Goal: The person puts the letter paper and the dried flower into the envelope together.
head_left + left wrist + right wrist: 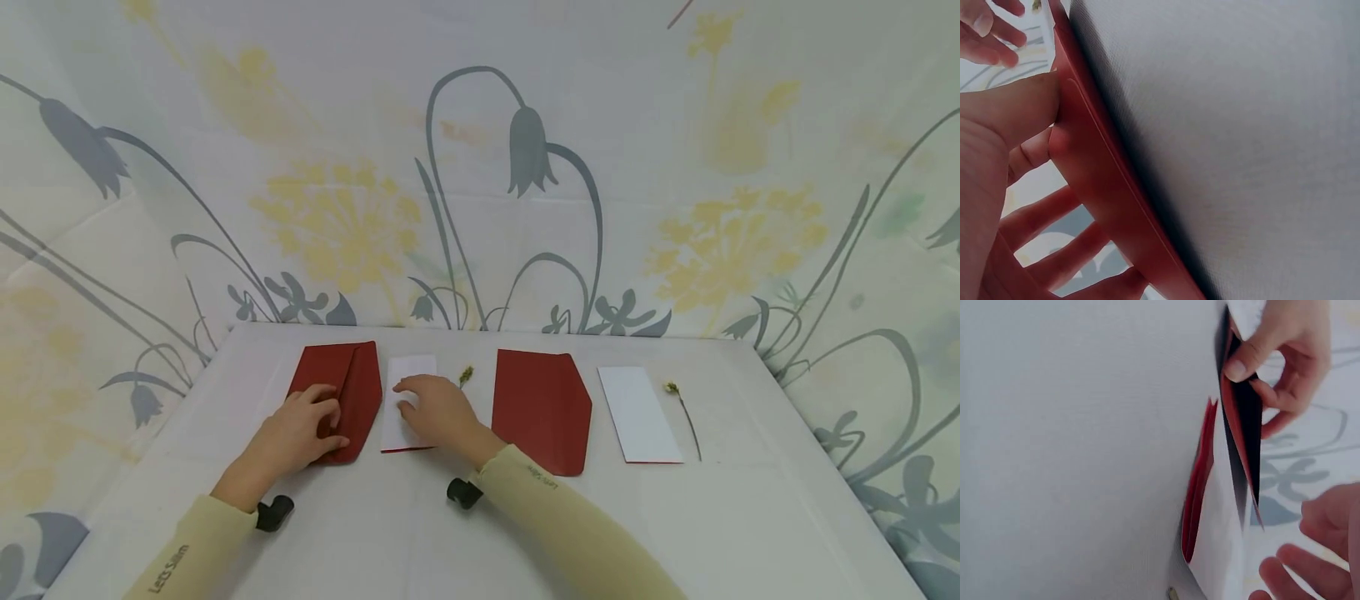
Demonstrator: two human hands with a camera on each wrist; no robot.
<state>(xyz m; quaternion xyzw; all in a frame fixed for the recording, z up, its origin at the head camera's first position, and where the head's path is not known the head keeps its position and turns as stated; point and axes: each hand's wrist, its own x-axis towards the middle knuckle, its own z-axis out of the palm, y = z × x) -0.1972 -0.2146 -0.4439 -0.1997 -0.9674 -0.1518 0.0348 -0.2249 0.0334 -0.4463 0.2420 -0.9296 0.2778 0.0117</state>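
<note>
A red envelope (362, 408) lies at the left of the table in the head view, its pointed flap toward the right. My left hand (303, 425) is on it, fingers bent over the top; in the right wrist view the left thumb (1237, 369) and fingers grip it near its parted edge. Beside it lies a folded white card (408, 367) with red inner faces. Above this card is my right hand (442, 408), fingers loosely bent and holding nothing. A small dried flower sprig (467, 375) shows just behind the right hand, its stem hidden.
To the right of my right hand lies a second red envelope (536, 408). Farther right are another white card (640, 417) and a yellowish flower sprig (684, 408) on a thin stem. A flower-printed cloth (480, 225) hangs behind the white table (735, 533).
</note>
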